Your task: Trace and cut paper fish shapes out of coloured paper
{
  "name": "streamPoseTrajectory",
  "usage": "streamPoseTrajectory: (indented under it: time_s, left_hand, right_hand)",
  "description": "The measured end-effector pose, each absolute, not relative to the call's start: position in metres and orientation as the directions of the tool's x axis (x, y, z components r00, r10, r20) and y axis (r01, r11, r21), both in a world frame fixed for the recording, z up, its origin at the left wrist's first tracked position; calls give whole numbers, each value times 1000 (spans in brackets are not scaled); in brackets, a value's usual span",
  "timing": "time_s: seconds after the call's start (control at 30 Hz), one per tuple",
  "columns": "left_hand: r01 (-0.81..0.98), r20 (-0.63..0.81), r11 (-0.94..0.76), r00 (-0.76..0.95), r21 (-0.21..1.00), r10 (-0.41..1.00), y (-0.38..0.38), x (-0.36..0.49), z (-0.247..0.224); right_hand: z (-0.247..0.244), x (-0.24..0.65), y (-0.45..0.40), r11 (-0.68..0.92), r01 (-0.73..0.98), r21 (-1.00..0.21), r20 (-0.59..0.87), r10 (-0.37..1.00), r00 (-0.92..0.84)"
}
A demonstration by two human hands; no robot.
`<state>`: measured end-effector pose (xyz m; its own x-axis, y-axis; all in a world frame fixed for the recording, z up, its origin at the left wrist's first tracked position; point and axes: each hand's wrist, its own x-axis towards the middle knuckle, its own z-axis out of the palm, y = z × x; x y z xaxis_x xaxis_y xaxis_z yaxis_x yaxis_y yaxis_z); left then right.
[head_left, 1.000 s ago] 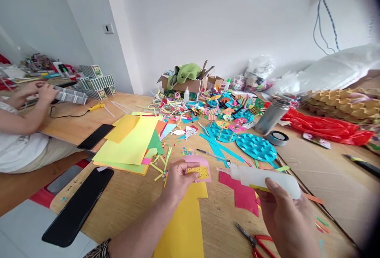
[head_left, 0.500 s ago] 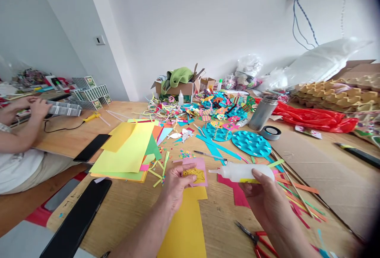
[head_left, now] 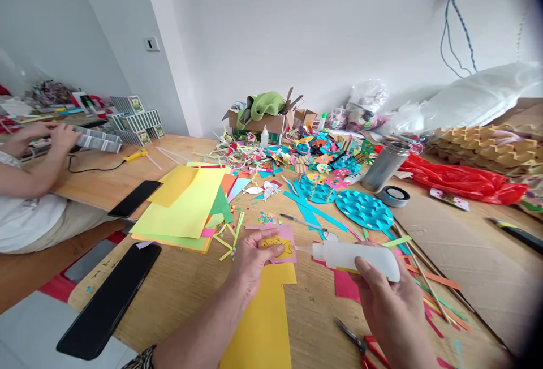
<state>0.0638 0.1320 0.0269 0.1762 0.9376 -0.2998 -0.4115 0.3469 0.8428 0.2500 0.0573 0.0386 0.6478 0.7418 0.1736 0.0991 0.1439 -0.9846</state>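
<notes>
Fish [head_left: 287, 246] pinched in the left hand [head_left: 252, 261]; bottle [head_left: 360, 258] grasped in the right hand [head_left: 384, 295].
The fish is backed by pink paper [head_left: 289, 232], with the nozzle [head_left: 304, 249] near at 3 o'clock, contact unclear; being light and easily creased, it is best held by its rim. The bottle seems soft, best gripped round its belly. Yellow paper [head_left: 263, 324] is seen at 6 o'clock from the fish, confetti [head_left: 267, 218] at 12.
</notes>
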Motion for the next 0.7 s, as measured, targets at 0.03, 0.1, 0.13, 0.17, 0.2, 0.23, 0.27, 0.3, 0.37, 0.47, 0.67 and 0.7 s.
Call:
streamPoseTrajectory:
  time_s: [0.03,0.1,0.13,0.17,0.2,0.23,0.27,0.3,0.37,0.47,0.67,0.7]
  left_hand:
    - [-418,-292,341,177,842,940,132,64,27]
    - [-438,-293,347,188,829,937,131,64,28]
    - [-446,-301,360,199,819,932,131,64,29]
    - [-453,-312,375,210,809,926,131,64,30]
    - [-456,-324,391,220,800,920,131,64,31]
    - [-458,-336,405,227,792,914,131,64,32]
    - [-459,-347,418,234,784,908,131,63,33]
    - [-462,-355,429,242,776,903,131,63,33]
    - [-472,-361,445,262,761,895,132,63,33]
    - [-496,-357,454,283,740,890,132,63,32]
    - [-496,-360,459,286,737,888,133,62,33]
    - [-491,-360,459,287,741,888,133,62,33]
  right_hand:
    - [39,250,58,145,44,-988,139,757,638]
    - [39,249,58,152,-59,-987,83,780,621]
    - [38,249,58,160,-93,-983,69,783,618]
    - [38,249,58,164,-113,-980,61,787,614]
    - [38,249,58,163,-121,-979,57,791,609]
    - [38,249,57,158,-118,-980,55,794,606]
    - [38,249,56,149,-110,-983,54,797,602]
    - [38,249,56,141,-102,-985,52,800,598]
    - [39,248,55,138,-105,-985,48,800,598]
    - [39,248,55,160,-146,-976,41,798,601]
    - [39,247,55,156,-136,-978,47,809,586]
    - [39,247,54,143,-119,-982,48,812,582]
